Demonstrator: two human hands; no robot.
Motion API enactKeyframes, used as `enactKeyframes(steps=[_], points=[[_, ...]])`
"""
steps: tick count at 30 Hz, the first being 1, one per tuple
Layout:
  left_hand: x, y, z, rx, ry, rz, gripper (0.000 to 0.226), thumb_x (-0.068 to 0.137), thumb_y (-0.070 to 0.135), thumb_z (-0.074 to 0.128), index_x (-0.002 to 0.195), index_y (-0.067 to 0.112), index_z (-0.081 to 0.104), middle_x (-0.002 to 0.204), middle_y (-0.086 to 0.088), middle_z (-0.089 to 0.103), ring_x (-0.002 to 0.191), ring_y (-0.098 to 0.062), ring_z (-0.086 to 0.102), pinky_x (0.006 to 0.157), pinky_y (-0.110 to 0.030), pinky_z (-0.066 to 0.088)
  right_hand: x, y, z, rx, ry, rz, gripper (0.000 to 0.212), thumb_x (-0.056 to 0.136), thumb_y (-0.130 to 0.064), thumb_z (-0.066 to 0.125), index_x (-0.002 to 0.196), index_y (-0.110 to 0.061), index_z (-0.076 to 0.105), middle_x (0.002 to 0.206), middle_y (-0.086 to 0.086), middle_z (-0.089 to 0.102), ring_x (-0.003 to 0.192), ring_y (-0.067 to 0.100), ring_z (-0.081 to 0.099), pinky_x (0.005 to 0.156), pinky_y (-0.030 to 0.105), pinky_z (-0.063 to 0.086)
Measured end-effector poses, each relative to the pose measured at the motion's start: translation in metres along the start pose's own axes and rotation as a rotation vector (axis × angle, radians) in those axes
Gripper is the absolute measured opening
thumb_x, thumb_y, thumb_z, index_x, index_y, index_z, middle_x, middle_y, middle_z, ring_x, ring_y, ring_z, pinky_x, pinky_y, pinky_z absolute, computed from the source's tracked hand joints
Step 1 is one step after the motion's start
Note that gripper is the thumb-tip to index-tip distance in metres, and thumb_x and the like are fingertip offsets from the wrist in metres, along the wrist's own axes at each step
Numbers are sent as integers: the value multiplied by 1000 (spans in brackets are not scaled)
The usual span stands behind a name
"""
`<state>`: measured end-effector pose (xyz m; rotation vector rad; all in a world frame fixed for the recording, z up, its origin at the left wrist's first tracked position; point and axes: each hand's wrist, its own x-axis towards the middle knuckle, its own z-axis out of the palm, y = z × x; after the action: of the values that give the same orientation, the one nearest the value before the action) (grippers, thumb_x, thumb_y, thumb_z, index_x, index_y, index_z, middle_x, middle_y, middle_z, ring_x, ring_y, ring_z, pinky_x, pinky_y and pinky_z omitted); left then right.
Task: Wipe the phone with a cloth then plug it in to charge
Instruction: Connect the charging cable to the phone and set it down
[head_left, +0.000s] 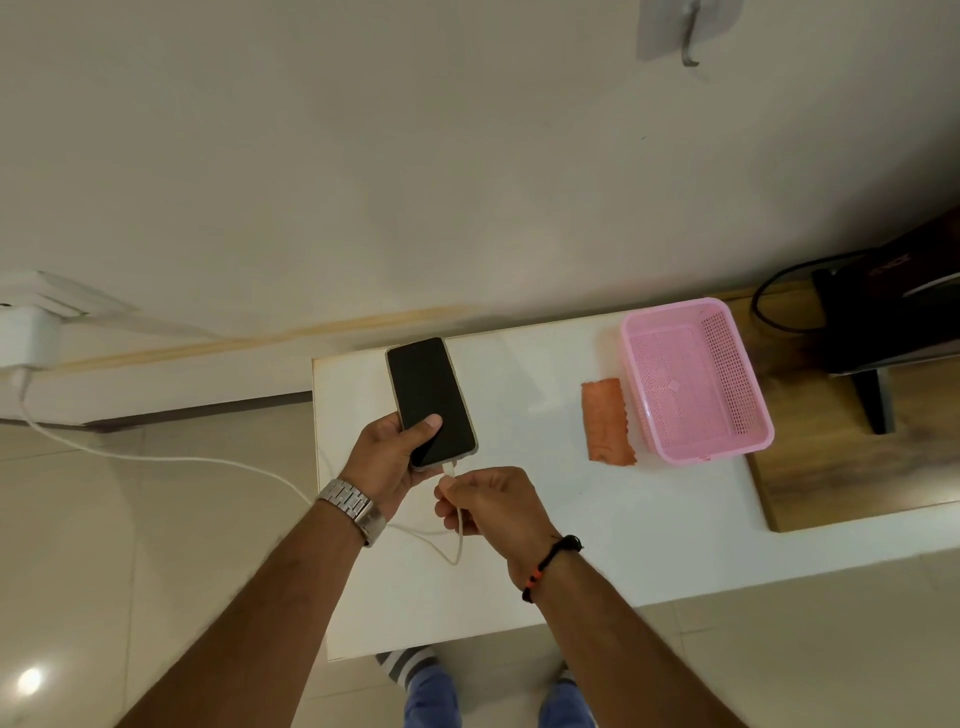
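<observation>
Gripping phone left hand; right hand pinching cable, seemingly plugged.

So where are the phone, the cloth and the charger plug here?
phone (428, 395), head view, middle of its dark screen.
cloth (607, 421), head view, middle of the orange fold.
plug (448, 469), head view, white tip at the phone's bottom edge.

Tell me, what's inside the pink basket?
Nothing shows inside the pink basket; its mesh floor looks bare. The near wall hides only a thin strip of floor. The orange cloth lies outside, against its left side, on the white table.
</observation>
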<state>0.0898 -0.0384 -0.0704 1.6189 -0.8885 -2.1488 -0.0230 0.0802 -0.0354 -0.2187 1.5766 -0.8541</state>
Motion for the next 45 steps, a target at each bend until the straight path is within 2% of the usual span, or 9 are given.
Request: enactKeyframes(steps=[4, 6, 10, 16, 23, 26, 30, 38, 45], points=[[-2, -5, -12, 113, -64, -18, 36, 91, 19, 74, 124, 8, 65, 115, -17, 75, 106, -36, 73, 86, -48, 61, 7, 2, -10, -119, -93, 55, 34, 90, -39, 72, 104, -8, 76, 101, 9, 77, 97, 22, 72, 81, 31, 59], [-5, -10, -17, 149, -127, -53, 34, 91, 18, 73, 124, 8, 66, 114, -17, 76, 106, -37, 73, 89, -51, 60, 17, -3, -18, -121, -32, 84, 45, 90, -48, 68, 113, -9, 71, 110, 10, 73, 104, 24, 69, 85, 35, 59], [-10, -23, -20, 185, -203, -101, 30, 91, 19, 73, 121, 14, 69, 111, -13, 78, 102, -33, 75, 82, -43, 63, 36, -8, -22, 35, 26, -13, 14, 97, -20, 62, 105, -18, 74, 104, 4, 77, 97, 21, 74, 87, 37, 62], [0, -33, -24, 626, 163, 123, 23, 81, 25, 85, 97, 14, 71, 85, -4, 77, 79, -22, 75, 65, -31, 59, 59, 4, -4, -123, 111, -51, 28, 91, -3, 65, 118, -8, 72, 107, 13, 77, 100, 28, 73, 92, 46, 60], [16, -40, -39, 730, 381, 157, 12, 87, 28, 78, 88, 17, 76, 79, 1, 74, 76, -18, 70, 71, -28, 56, 83, 9, 29, -253, 239, -32, 36, 92, -13, 71, 127, -14, 68, 118, 6, 73, 109, 23, 69, 100, 38, 56], [23, -39, -42, 755, 421, 150, 14, 83, 30, 82, 85, 21, 73, 73, 8, 69, 71, -10, 65, 64, -19, 47, 88, 8, 35, -285, 282, -33, 35, 91, -14, 72, 126, -13, 69, 119, 7, 73, 110, 23, 69, 102, 38, 54], [32, -39, -45, 805, 446, 172, 19, 80, 34, 84, 86, 17, 77, 70, 6, 71, 72, -18, 68, 76, -28, 55, 94, 7, 40, -332, 329, -44, 34, 91, -16, 73, 125, -13, 70, 120, 7, 73, 111, 24, 69, 103, 39, 53], [37, -38, -54, 805, 499, 200, 17, 77, 35, 85, 84, 22, 77, 66, 8, 71, 71, -16, 70, 74, -28, 57, 104, 8, 56, -350, 408, -61, 30, 87, -18, 78, 117, -15, 75, 113, 5, 76, 105, 23, 71, 99, 39, 56], [37, -38, -54, 856, 518, 204, 29, 77, 35, 86, 99, 17, 77, 77, 2, 73, 78, -20, 69, 83, -30, 57, 107, 9, 60, -379, 476, -54, 23, 86, -17, 79, 109, -17, 78, 107, 3, 78, 100, 22, 72, 93, 35, 57]])
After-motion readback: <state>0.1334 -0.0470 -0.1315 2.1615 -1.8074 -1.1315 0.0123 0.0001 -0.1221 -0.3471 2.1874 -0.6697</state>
